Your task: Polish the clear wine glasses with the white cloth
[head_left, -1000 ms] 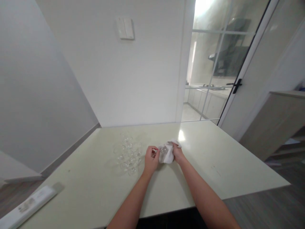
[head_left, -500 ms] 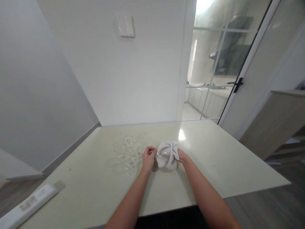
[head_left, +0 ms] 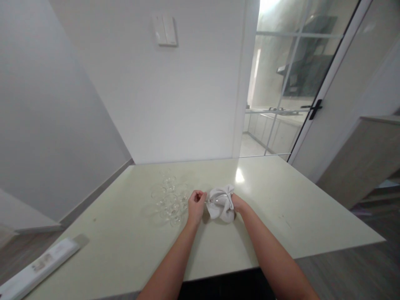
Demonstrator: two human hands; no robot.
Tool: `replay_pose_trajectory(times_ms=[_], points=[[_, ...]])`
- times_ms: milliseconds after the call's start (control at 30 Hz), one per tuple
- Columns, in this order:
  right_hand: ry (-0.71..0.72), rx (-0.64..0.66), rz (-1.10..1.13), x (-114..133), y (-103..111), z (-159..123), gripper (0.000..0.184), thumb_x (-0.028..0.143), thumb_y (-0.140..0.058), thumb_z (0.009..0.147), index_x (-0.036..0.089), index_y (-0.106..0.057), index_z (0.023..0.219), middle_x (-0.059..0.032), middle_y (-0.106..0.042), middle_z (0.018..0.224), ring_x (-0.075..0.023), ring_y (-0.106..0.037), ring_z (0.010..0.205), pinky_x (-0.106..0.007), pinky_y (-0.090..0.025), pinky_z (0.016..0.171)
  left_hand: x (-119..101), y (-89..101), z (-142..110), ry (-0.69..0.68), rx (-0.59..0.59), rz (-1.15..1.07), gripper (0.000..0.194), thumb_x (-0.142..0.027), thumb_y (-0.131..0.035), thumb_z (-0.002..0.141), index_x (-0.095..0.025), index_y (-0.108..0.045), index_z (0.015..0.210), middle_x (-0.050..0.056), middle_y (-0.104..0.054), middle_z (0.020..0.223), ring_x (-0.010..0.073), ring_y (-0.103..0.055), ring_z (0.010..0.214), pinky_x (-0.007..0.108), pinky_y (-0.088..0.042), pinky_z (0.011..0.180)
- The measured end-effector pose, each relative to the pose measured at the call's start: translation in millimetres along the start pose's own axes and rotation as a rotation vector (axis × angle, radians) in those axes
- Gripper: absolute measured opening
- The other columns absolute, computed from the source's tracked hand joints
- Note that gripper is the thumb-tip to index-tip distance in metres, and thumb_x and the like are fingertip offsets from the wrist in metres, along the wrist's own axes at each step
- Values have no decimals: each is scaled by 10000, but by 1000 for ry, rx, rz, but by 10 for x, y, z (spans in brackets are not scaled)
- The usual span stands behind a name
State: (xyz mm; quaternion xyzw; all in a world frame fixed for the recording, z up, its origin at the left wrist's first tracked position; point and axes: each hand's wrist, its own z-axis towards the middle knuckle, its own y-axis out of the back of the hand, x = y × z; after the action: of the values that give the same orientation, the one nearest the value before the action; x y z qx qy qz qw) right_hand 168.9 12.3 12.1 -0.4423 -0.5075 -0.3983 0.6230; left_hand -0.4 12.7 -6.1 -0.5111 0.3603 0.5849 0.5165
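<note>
My left hand [head_left: 196, 205] pinches the stem end of a clear stemmed glass [head_left: 221, 200], which lies on its side in the air just above the table. A pale grey cloth [head_left: 225, 214] is bunched around the bowl of that glass. From the right, my right hand [head_left: 238, 203] grips the cloth over the bowl, and its fingers are mostly hidden behind the folds. Several clear glasses [head_left: 170, 200] stand clustered on the table just left of my left hand; their outlines overlap and blur together.
The pale glossy table [head_left: 125, 246] reaches to a white wall with a light switch [head_left: 165, 31]. A long white box [head_left: 40, 266] rests at the table's left edge. Behind on the right is a glass-paned door with a black handle [head_left: 315, 109], and a wooden shelf unit [head_left: 359, 158].
Both hands keep hold of the glass and cloth in nearly the same place. The cloth's folds have shifted around the bowl. The camera view has moved slightly.
</note>
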Motion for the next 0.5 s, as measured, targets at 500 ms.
replay_pose_trajectory(times_ms=[500], points=[[31,-30,-25,-204,147,62,389,290,-858,480,205,-753,845,-76,-770,873,-306,-679,1012,-481,-496,985,32,29,12,85,-19,9,272,-406,-701,701,-183,-547,696,-66,-457,593,88,-399,539,204,-317,533]])
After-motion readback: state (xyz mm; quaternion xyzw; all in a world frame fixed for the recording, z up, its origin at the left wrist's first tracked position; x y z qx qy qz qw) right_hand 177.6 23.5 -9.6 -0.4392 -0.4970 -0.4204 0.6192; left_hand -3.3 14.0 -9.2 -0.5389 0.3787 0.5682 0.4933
